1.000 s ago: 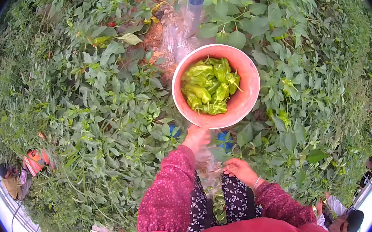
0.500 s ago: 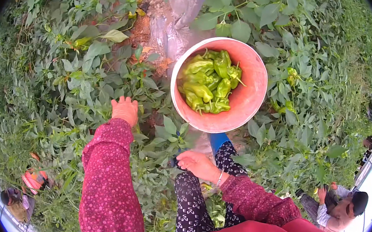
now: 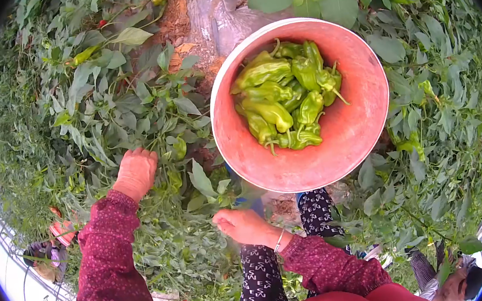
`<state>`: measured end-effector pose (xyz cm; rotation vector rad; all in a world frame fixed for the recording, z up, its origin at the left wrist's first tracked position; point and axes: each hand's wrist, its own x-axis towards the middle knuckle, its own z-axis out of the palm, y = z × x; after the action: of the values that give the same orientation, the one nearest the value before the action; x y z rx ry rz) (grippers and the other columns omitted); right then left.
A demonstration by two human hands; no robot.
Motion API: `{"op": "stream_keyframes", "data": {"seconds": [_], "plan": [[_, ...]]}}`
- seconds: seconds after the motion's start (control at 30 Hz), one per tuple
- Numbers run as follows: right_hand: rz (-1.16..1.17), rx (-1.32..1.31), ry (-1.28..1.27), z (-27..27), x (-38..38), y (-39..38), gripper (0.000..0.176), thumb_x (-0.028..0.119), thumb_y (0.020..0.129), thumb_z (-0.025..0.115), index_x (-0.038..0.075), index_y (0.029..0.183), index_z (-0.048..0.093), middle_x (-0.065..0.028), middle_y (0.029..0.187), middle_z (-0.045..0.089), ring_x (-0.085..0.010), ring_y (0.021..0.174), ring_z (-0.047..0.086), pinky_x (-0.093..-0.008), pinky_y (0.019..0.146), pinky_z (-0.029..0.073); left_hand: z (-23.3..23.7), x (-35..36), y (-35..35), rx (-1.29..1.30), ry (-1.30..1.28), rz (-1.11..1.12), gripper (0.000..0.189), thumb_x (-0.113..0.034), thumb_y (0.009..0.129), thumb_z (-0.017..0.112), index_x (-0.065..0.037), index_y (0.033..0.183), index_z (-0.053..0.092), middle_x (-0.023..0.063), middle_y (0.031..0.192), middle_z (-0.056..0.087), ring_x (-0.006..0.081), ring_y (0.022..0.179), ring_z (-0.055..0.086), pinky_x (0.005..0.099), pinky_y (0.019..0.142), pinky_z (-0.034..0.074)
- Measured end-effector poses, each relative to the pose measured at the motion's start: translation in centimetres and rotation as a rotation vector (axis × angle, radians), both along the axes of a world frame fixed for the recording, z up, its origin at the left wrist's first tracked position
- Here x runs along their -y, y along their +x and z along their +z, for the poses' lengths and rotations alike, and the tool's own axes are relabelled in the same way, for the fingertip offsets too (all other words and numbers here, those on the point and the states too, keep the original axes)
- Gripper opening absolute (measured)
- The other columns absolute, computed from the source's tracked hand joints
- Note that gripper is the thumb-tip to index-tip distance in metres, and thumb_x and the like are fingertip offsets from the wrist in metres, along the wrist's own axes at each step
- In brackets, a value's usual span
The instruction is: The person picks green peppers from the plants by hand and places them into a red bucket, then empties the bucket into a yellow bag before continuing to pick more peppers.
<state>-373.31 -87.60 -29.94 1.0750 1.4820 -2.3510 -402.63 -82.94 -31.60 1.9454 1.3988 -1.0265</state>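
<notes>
On the left, my left hand (image 3: 138, 171) reaches down into the pepper plants (image 3: 110, 126); its knuckles show, but leaves hide the fingertips. Light green peppers (image 3: 179, 148) hang just right of that hand. My right hand (image 3: 242, 226) is in front of my legs with its fingers curled in, close below a leafy shoot (image 3: 204, 181). Whether anything is inside those fingers is hidden. A wide bucket (image 3: 365, 92), reddish inside with a pale rim, stands ahead and right of my hands. Several picked green peppers (image 3: 270, 90) lie in it.
A strip of soil and plastic film (image 3: 203, 24) runs between the plant rows. More peppers (image 3: 410, 144) hang on the right-hand plants. Other people are at the edges: one at lower right (image 3: 455, 283), one at lower left (image 3: 48, 256).
My left hand has moved left and lower in the view, among the leaves. My right hand's fingers have curled in closer. The bucket looks larger and nearer as the view shifted.
</notes>
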Motion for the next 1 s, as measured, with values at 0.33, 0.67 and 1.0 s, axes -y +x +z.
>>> {"op": "stream_keyframes", "data": {"seconds": [0.33,0.67,1.0], "plan": [[0.111,-0.042,0.077,-0.2,-1.0,-0.7,0.023,0.022,0.087,0.05,0.008,0.105,0.053,-0.0126,0.094,0.065,-0.0338,0.079,0.063,-0.044,0.069,0.05,-8.8,-6.6,6.2,0.312,0.222,-0.185,0.02,-0.016,0.081,0.052,-0.007,0.097,0.059,0.0066,0.101,0.056,0.0211,0.099,0.052,0.0329,0.083,0.043],[0.095,-0.025,0.034,-0.6,-1.3,-0.8,0.025,0.023,0.087,0.052,0.009,0.108,0.051,-0.0149,0.084,0.065,-0.0344,0.075,0.063,-0.0443,0.065,0.049,-8.9,-7.9,-0.3,-0.271,0.062,0.127,0.049,-0.008,0.083,0.048,-0.003,0.131,0.038,0.0103,0.141,0.035,0.0205,0.115,0.05,0.0377,0.088,0.043],[0.078,-0.042,0.02,-0.6,-1.5,-1.0,0.026,0.023,0.087,0.053,0.009,0.11,0.049,-0.0119,0.087,0.065,-0.0318,0.077,0.064,-0.0418,0.064,0.05,-9.8,-9.3,-5.6,0.095,0.193,0.662,0.059,-0.01,0.076,0.056,-0.003,0.131,0.037,0.0149,0.14,0.033,0.0314,0.12,0.044,0.0373,0.098,0.039]]}}
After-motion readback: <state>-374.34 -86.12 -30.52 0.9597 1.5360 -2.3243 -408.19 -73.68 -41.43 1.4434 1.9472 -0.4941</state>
